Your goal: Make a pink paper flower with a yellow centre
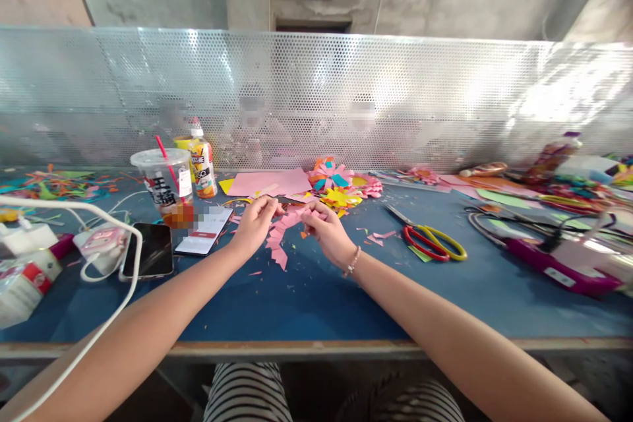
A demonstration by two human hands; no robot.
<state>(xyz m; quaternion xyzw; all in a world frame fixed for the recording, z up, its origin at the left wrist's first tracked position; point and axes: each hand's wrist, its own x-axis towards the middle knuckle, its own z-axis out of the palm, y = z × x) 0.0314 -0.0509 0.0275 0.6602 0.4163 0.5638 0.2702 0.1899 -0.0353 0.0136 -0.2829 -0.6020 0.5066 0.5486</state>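
A cut strip of pink paper [278, 245] with a jagged, folded edge hangs between my hands above the blue table. My right hand [327, 231], with a beaded bracelet at the wrist, pinches its upper end. The fingers of my left hand [256, 223] are pinched together at the strip's other side; their exact hold is partly hidden. Just behind lie pink paper sheets [270, 182] and paper flowers in pink and orange [329, 175] and yellow [341, 199]. To the right rest scissors [429, 241] with one red and one yellow handle.
Two phones [148, 250] [205, 231], a plastic cup [165, 184] with a red straw and a bottle [202, 165] stand left. A white cable [136, 264] crosses my left arm. A purple power strip [564, 267] lies right. A perforated metal screen [306, 66] bounds the table's back.
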